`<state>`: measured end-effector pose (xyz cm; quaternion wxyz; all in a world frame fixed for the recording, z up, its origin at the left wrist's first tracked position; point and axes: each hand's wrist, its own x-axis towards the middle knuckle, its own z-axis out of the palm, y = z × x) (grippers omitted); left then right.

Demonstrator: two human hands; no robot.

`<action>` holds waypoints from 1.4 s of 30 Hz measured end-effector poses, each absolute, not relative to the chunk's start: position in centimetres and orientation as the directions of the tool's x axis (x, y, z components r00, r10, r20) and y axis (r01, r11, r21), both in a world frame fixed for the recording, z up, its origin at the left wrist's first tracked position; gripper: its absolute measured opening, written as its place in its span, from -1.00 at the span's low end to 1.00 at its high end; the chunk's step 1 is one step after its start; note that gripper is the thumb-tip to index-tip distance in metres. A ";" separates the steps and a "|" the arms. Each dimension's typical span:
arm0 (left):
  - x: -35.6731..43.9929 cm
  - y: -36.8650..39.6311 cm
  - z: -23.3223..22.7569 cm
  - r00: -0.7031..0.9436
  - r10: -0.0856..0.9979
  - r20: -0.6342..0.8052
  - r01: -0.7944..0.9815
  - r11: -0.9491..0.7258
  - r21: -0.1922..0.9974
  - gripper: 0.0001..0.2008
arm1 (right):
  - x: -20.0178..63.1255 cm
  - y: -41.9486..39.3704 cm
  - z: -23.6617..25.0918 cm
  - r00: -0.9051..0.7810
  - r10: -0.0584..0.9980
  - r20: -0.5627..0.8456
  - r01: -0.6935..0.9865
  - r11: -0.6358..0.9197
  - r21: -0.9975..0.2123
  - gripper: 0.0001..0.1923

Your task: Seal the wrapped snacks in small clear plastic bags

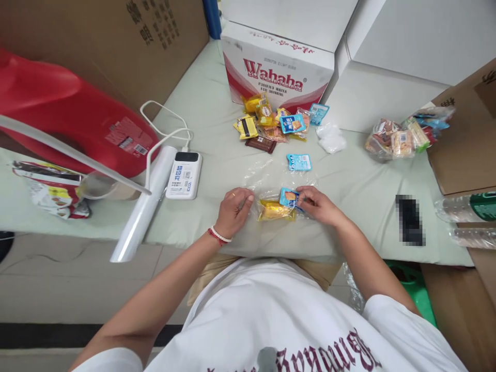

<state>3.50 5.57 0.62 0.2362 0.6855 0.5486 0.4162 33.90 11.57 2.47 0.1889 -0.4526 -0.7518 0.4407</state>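
My right hand (314, 204) pinches the right end of a small blue snack packet (289, 197), which lies partly over a yellow-wrapped snack (274, 211). Both rest on a sheet or bag of clear plastic film (258, 178) spread on the table. At the film's left side is my left hand (235, 209), its fingers curled with thumb and forefinger together at the film's edge. A second light-blue packet (299, 162) lies just beyond. Farther back sits a pile of wrapped snacks (265, 114) in yellow, blue and brown, with folded clear bags (331, 138) beside it.
A white power bank (184, 175) with a cable and a roll of film (143, 206) lie left, near a large red jug (73, 113). Behind the pile stands a Wahaha carton (277, 70). Bagged snacks (403, 135), a blurred dark object (409, 220) and plastic bottles (465, 207) are right.
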 end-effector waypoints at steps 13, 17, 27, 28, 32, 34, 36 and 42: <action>3.5 4.8 -1.1 0.016 0.926 0.377 0.610 -0.308 0.730 -0.63 | 31.8 13.2 4.0 -0.694 0.704 -0.151 0.583 0.427 -0.691 -0.87; 3.5 4.9 -1.3 0.012 0.931 0.366 0.593 -0.301 0.747 -0.64 | 31.6 13.0 5.7 -0.671 0.728 -0.143 0.566 0.378 -0.732 -0.83; 3.8 4.4 -1.0 -0.054 0.937 0.345 0.530 -0.265 0.806 -0.64 | 29.3 13.1 7.5 -0.638 0.742 -0.208 0.690 0.430 -0.582 -0.78; 3.7 4.6 -1.0 -0.084 0.931 0.355 0.549 -0.254 0.796 -0.64 | 29.0 13.0 7.0 -0.633 0.750 -0.191 0.709 0.462 -0.533 -0.78; 2.4 5.0 0.0 -0.312 0.792 0.525 0.679 -0.200 0.706 -0.71 | 28.3 12.0 5.3 -0.634 0.747 -0.200 0.747 0.524 -0.409 -0.78; 1.9 4.3 0.9 -0.350 0.662 0.663 0.769 -0.201 0.607 -0.77 | 28.2 11.4 5.0 -0.629 0.746 -0.218 0.756 0.521 -0.396 -0.77; 2.2 2.9 1.8 -0.151 0.629 0.763 0.836 -0.331 0.439 -0.85 | 28.2 11.1 5.0 -0.620 0.754 -0.216 0.761 0.511 -0.400 -0.77; 6.3 1.3 1.5 0.374 0.719 0.586 0.726 -0.620 0.298 -0.68 | 28.4 11.0 5.0 -0.606 0.771 -0.195 0.763 0.495 -0.416 -0.79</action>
